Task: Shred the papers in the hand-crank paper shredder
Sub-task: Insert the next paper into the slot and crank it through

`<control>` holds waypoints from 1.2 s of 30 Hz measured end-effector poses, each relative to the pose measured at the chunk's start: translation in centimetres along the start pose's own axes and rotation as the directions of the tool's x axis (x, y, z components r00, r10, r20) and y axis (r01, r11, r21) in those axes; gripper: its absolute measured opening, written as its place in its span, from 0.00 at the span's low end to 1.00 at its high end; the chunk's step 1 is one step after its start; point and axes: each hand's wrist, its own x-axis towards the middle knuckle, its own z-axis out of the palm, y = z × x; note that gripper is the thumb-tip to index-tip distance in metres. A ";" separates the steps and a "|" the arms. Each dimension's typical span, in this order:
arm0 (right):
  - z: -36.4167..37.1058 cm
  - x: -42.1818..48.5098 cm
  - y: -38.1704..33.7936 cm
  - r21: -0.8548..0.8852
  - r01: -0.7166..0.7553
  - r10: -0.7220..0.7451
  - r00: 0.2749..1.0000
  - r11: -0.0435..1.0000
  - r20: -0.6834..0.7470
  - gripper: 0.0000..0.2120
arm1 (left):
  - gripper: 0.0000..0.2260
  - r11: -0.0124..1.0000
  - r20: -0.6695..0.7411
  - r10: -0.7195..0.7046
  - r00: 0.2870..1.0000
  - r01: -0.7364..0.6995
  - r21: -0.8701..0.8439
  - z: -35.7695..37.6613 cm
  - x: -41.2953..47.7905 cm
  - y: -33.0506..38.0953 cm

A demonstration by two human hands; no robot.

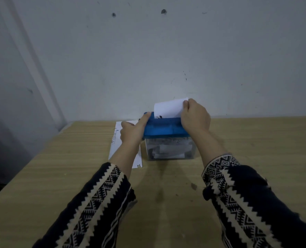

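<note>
A small hand-crank shredder with a blue top and a clear bin full of paper scraps stands on the wooden table. A white sheet stands upright in its slot. My right hand pinches the sheet's right edge from above the shredder's right end. My left hand grips the left end of the blue top, thumb lying along its upper edge. The crank is hidden.
More printed sheets lie flat on the table left of the shredder, partly under my left forearm. A grey wall stands close behind. The table's left edge runs diagonally at the left.
</note>
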 end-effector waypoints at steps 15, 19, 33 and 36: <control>0.0 0.0 0.0 -0.025 -0.012 0.012 1.000 1.000 0.022 0.14 | 0.38 0.928 0.385 -0.301 0.872 0.175 0.329 -2.1 1.0 1.1; 0.1 -0.1 0.0 -0.037 -0.004 0.004 1.000 0.999 0.013 0.13 | 0.20 0.991 0.461 -0.100 0.882 0.130 -0.034 -1.1 1.2 -0.1; 1.0 -0.1 0.1 -0.070 0.014 -0.019 0.997 0.997 -0.073 0.17 | 0.29 0.924 0.244 0.356 0.902 -0.301 -0.236 0.5 1.7 0.7; 1.0 -0.1 0.1 -0.075 0.015 -0.022 0.995 0.997 -0.094 0.17 | 0.19 0.872 0.041 0.490 0.871 -0.490 -0.016 1.3 0.6 0.7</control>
